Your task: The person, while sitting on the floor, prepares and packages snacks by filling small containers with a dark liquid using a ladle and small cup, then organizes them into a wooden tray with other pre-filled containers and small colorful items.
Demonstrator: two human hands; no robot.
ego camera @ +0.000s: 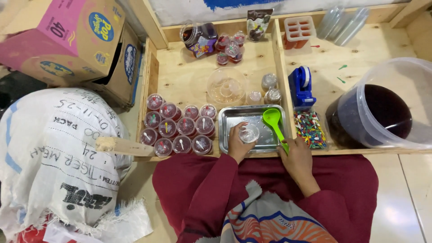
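Note:
My left hand (237,143) holds a small clear plastic cup (249,133) over the steel tray (234,118) on the wooden bench. My right hand (297,155) grips the handle of a green ladle (273,120), whose bowl rests over the tray's right side. To the left of the tray stand several small lidded cups of red jelly (180,128) with little spoons on top. A big clear bucket of dark liquid (380,112) sits at the right.
A clear bowl (226,84), a blue tape dispenser (300,86), a tub of coloured spoons (310,129), a dark jar (200,38), an orange mould (299,30) and stacked cups (342,22) lie on the bench. Cardboard boxes (72,40) and a white sack (58,153) stand left.

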